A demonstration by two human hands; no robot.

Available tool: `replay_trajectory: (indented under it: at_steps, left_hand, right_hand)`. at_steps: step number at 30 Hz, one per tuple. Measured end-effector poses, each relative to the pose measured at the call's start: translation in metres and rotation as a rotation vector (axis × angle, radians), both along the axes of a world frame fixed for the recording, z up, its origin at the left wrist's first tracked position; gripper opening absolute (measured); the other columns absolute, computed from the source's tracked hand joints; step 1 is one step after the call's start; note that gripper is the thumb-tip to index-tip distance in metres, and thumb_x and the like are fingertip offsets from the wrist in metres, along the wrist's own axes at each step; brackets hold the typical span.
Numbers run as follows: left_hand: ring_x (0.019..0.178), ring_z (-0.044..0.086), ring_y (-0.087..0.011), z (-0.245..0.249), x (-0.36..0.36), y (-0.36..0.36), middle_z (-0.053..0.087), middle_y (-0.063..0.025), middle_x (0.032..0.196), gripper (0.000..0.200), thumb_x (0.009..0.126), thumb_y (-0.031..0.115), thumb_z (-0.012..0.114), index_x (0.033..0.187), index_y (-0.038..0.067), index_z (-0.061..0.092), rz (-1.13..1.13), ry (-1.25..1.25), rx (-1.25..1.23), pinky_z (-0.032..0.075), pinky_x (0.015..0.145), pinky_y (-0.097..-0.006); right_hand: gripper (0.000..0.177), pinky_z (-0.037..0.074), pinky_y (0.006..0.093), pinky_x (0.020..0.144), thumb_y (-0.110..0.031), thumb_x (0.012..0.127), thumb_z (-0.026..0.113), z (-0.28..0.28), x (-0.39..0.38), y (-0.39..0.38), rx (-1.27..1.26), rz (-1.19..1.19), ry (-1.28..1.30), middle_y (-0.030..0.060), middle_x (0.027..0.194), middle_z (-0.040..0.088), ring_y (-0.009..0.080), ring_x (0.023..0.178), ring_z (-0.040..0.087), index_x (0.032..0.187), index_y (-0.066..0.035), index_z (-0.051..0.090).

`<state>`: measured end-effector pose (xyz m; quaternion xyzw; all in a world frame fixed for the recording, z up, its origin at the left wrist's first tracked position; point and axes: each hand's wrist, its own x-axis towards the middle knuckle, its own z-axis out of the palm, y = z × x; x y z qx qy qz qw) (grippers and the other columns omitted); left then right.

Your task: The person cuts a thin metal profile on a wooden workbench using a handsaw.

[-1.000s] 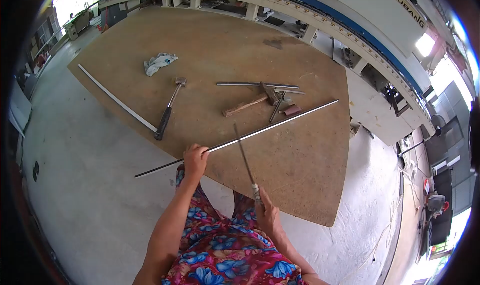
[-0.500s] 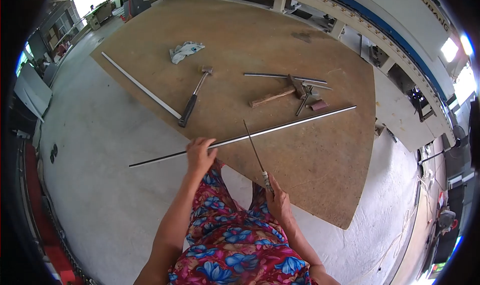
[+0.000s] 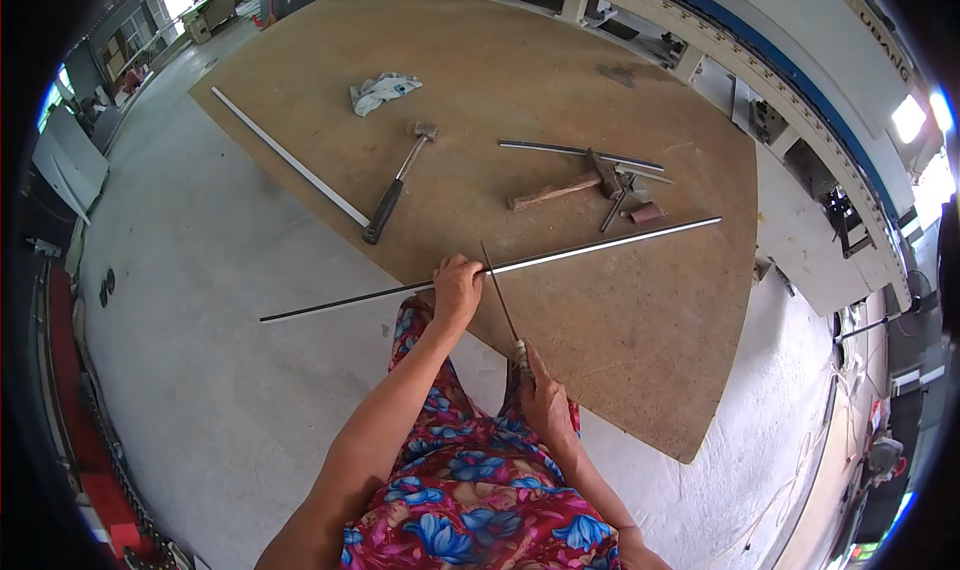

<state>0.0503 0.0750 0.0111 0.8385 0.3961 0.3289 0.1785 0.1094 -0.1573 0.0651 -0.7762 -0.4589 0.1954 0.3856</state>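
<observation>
A long, narrow black-and-white strip [image 3: 610,245] lies across the near part of the board, its left end jutting out past the edge over the floor. Around its middle, the fingers of my left hand [image 3: 458,288] are closed. My right hand [image 3: 544,402] grips the pale handle of a long thin file [image 3: 502,303]. The file's slender brown shaft points away from me and crosses the strip just right of my left fingertips.
On the brown board [image 3: 590,340] lie a black-handled hammer [image 3: 388,202], a wooden-handled hammer [image 3: 560,190], a white strip [image 3: 290,157], a crumpled cloth [image 3: 383,92], a shorter dark strip [image 3: 570,152] and a reddish-brown piece [image 3: 645,213]. A large machine [image 3: 800,110] stands beyond.
My left hand has moved right along the strip, closer to the file, and closed around it. The file has shifted slightly left and now meets the strip beside my left fingers.
</observation>
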Motion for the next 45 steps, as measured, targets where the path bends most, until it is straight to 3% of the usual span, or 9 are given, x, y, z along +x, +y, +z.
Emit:
replay_trajectory:
  at_steps: [14, 25, 31, 35, 42, 45]
  left_hand:
    - [0.092, 0.057, -0.0294, -0.003, 0.000, -0.001, 0.059, -0.0056, 0.090, 0.010, 0.078, 0.011, 0.072, 0.088, 0.010, 0.068, -0.002, -0.024, 0.032, 0.042, 0.080, -0.0450]
    - [0.093, 0.057, -0.0317, -0.003, -0.002, 0.001, 0.060, -0.0082, 0.090, 0.014, 0.075, 0.008, 0.072, 0.089, 0.007, 0.068, -0.032, -0.078, 0.041, 0.042, 0.079, -0.0446]
    - [0.091, 0.057, -0.0313, -0.001, 0.000, 0.000, 0.060, -0.0083, 0.088, 0.012, 0.075, 0.009, 0.073, 0.086, 0.007, 0.069, -0.017, -0.055, 0.009, 0.042, 0.079, -0.0444]
    - [0.091, 0.057, -0.0307, -0.003, -0.001, -0.002, 0.060, -0.0074, 0.088, 0.011, 0.076, 0.010, 0.073, 0.085, 0.007, 0.069, -0.010, -0.069, 0.040, 0.043, 0.078, -0.0445]
    - [0.091, 0.057, -0.0301, -0.005, 0.000, 0.001, 0.059, -0.0063, 0.087, 0.008, 0.078, 0.014, 0.071, 0.085, 0.009, 0.069, -0.026, -0.067, 0.027, 0.042, 0.078, -0.0454]
    - [0.092, 0.057, -0.0302, -0.006, -0.001, 0.003, 0.060, -0.0065, 0.087, 0.008, 0.078, 0.014, 0.071, 0.084, 0.009, 0.070, -0.030, -0.072, 0.026, 0.043, 0.078, -0.0455]
  right_hand:
    - [0.050, 0.050, 0.0519, 0.063, -0.003, 0.088, 0.050, -0.001, -0.003, 0.007, -0.064, 0.020, 0.030, 0.0329, 0.085, 0.063, 0.0464, 0.077, 0.065, 0.138, -0.004, 0.045]
    - [0.053, 0.048, 0.0556, 0.072, -0.004, 0.086, 0.049, -0.005, 0.017, 0.105, -0.061, 0.032, -0.081, 0.0341, 0.088, 0.062, 0.0492, 0.085, 0.062, 0.138, 0.000, 0.042]
    - [0.052, 0.049, 0.0551, 0.068, -0.007, 0.089, 0.050, -0.013, 0.002, 0.054, -0.169, 0.026, -0.070, 0.0324, 0.083, 0.063, 0.0478, 0.080, 0.064, 0.140, -0.005, 0.041]
    - [0.053, 0.048, 0.0551, 0.067, -0.007, 0.088, 0.050, -0.003, -0.006, 0.012, -0.097, 0.032, -0.025, 0.0326, 0.082, 0.063, 0.0482, 0.079, 0.064, 0.140, -0.006, 0.040]
    - [0.052, 0.050, 0.0529, 0.073, -0.007, 0.088, 0.052, -0.010, 0.014, 0.090, -0.106, 0.021, -0.074, 0.0341, 0.092, 0.062, 0.0499, 0.087, 0.062, 0.139, -0.003, 0.042]
    - [0.053, 0.050, 0.0532, 0.073, -0.007, 0.088, 0.052, -0.009, 0.010, 0.088, -0.136, 0.025, -0.060, 0.0338, 0.093, 0.062, 0.0496, 0.088, 0.062, 0.140, -0.003, 0.040]
